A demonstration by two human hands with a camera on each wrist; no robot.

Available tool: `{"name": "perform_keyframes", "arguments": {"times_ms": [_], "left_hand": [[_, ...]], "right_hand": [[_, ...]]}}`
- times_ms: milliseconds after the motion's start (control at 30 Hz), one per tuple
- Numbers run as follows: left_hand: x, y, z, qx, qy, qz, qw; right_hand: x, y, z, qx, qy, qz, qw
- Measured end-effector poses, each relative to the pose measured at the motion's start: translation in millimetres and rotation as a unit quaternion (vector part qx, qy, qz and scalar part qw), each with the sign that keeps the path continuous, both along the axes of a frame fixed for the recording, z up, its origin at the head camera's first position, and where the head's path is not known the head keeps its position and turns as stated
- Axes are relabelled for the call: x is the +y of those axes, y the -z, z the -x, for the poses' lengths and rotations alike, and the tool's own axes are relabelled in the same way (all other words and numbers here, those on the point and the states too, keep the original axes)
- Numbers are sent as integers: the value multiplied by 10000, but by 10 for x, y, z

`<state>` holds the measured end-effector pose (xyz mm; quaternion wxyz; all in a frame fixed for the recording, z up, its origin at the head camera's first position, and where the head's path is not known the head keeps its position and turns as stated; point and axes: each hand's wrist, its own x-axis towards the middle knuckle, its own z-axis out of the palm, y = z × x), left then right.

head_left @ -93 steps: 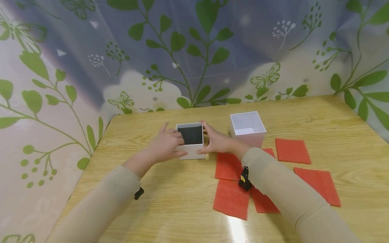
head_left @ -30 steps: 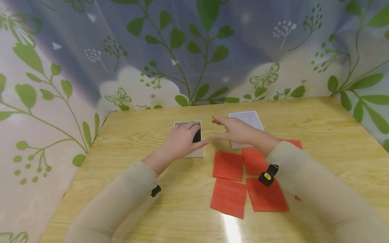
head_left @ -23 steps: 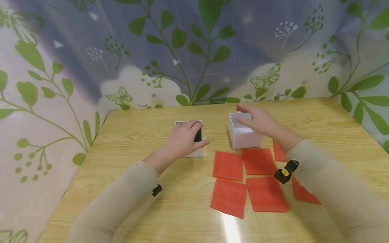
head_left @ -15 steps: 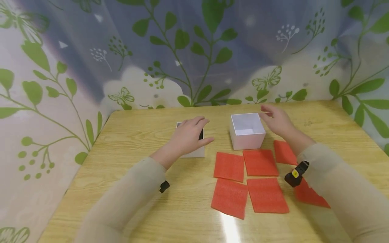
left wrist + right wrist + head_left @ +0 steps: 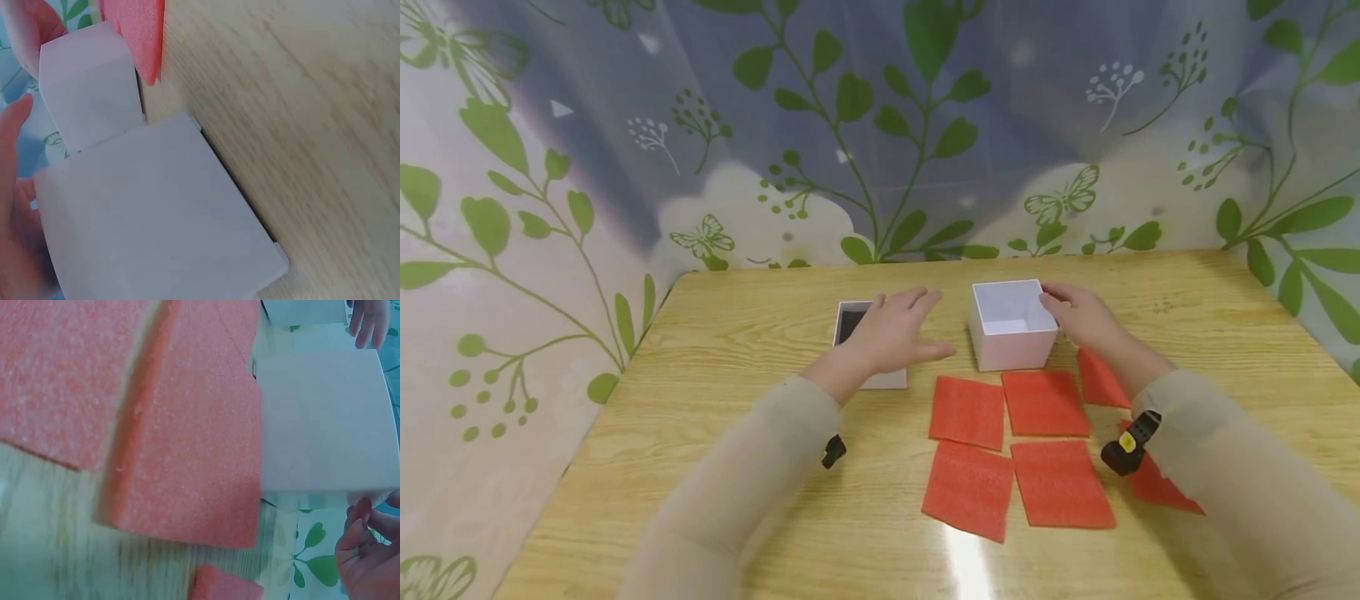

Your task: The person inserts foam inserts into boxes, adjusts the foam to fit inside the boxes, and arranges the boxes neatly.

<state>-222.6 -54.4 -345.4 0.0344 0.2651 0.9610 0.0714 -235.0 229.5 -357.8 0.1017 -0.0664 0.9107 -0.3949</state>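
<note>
My left hand (image 5: 891,333) hovers with fingers spread over the right part of a white box (image 5: 883,380). Black square pieces (image 5: 850,323) show inside that box, partly hidden by the hand. A second white box (image 5: 1011,350), open at the top, stands to its right with bare inner walls. At this box's right rim, my right hand (image 5: 1086,321) holds the side wall with thumb and fingers. In the right wrist view, the curled fingers (image 5: 359,515) touch the box's edge. The left wrist view shows both boxes' outer walls, with the left thumb (image 5: 15,122) held apart from them.
Several red foam squares (image 5: 970,412) lie flat in front of the right box, some partly under the right forearm. A wooden table (image 5: 760,333) carries everything. A leaf-patterned curtain (image 5: 820,125) hangs behind the table's far edge.
My right hand has left the black-filled box and moved right to the other box's right side. The left hand first covered the left box, then lifted and shifted right. Both boxes stay in place.
</note>
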Motion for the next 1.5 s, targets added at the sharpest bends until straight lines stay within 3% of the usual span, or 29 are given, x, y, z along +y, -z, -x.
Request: {"name": "perform_keyframes", "arguments": {"times_ms": [333, 567, 867, 1133, 1500], "left_hand": [[122, 94, -41, 7, 53, -36, 10000], [165, 114, -18, -141, -137, -18, 9998], [129, 107, 52, -515, -141, -372, 9979], [107, 114, 81, -584, -76, -647, 9962], [151, 119, 100, -668, 8, -723, 9951]], "right_hand": [[-34, 7, -58, 98, -74, -90, 9999], [-203, 25, -100, -24, -236, 266, 9994], [-316, 39, -137, -152, -432, 626, 9970], [-359, 57, -146, -295, -563, 753, 9951], [55, 18, -262, -65, -1162, -44, 9932]]}}
